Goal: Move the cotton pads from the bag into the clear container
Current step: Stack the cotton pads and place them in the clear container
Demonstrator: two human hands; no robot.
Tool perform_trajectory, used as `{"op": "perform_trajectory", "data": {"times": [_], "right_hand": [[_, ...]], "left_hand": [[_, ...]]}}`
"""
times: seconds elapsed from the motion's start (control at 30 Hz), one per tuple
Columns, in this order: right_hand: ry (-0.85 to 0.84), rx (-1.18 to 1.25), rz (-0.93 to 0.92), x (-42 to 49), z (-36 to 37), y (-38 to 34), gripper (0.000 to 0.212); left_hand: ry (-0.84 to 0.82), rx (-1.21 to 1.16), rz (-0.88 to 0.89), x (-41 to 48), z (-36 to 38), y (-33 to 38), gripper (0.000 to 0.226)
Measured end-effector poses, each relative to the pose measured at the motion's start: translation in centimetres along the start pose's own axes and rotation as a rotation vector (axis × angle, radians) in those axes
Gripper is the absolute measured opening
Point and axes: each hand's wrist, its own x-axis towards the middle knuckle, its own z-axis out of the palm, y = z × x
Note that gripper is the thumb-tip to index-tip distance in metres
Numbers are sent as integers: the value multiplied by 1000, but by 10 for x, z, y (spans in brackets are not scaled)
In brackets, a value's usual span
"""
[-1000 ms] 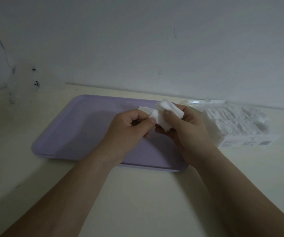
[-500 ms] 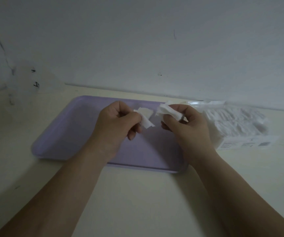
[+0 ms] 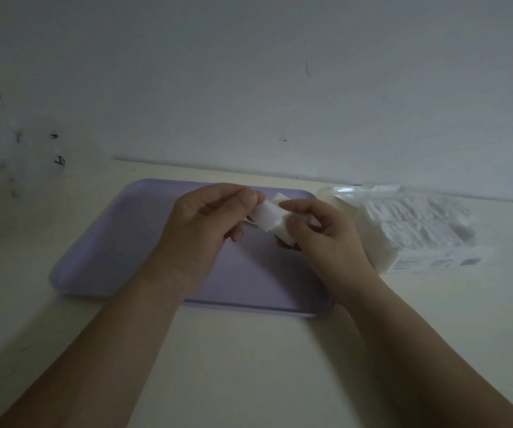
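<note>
My left hand [image 3: 202,233] and my right hand [image 3: 323,239] meet above the purple tray [image 3: 119,242]. Between their fingertips is a small bunch of white cotton pads [image 3: 269,217]. The left thumb and fingers pinch one pad at its left edge. The right hand's fingers curl round the others. The clear plastic bag [image 3: 419,230], full of white pads, lies on the table to the right of the tray. A faint clear container [image 3: 42,156] with black marks stands at the far left by the wall.
The cream table [image 3: 249,366] runs up to a white wall [image 3: 280,88] close behind the tray. The bag's open top [image 3: 363,191] faces the wall. The tray holds nothing under my hands.
Half a second ago my hands were apart, each holding pads. They have come back together over the tray, and the pads now touch.
</note>
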Motion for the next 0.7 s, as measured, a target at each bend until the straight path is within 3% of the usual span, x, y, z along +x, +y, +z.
{"op": "perform_trajectory", "data": {"times": [0.1,0.23,0.7], "right_hand": [[-88,78,-47,-2,3,-2,31],[-116,83,-51,-3,4,-3,43],[-101,8,-54,-3,3,-2,33]], "left_hand": [[8,85,20,-1,7,-2,4],[50,212,-35,-4,15,-14,16],[99,292,-15,-4,12,-16,18]]}}
